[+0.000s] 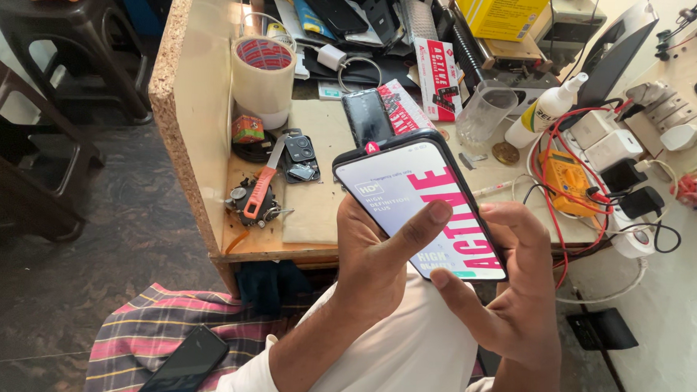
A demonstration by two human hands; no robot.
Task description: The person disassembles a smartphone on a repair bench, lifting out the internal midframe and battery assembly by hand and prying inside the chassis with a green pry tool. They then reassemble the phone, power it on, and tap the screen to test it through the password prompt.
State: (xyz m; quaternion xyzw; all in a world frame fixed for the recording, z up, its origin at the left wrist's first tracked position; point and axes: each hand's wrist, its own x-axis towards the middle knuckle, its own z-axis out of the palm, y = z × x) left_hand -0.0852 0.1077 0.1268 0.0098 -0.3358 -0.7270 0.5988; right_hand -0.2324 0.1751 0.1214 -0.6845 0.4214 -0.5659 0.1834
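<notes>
Work in hand: a smartphone (414, 202) held over the lap, in front of the bench (317, 218); a protector sheet with white and pink-red backing lies on its face
Left hand (373, 259): wrapped around the phone's left edge; thumb pressed flat on the sheet
Right hand (515, 294): cradling the lower right edge; forefinger tip touching the sheet's bottom corner
Done, by judgement: sheet laid and roughly squared to the glass
Left, by judgement: backing not yet peeled; seating unconfirmed
Nearby: tape roll (264, 77); orange-handled knife (261, 187); yellow multimeter (569, 180); a second phone (184, 360) on the checked cloth
Hidden: phone's lower end behind the fingers; bubbles or dust too fine to tell
</notes>
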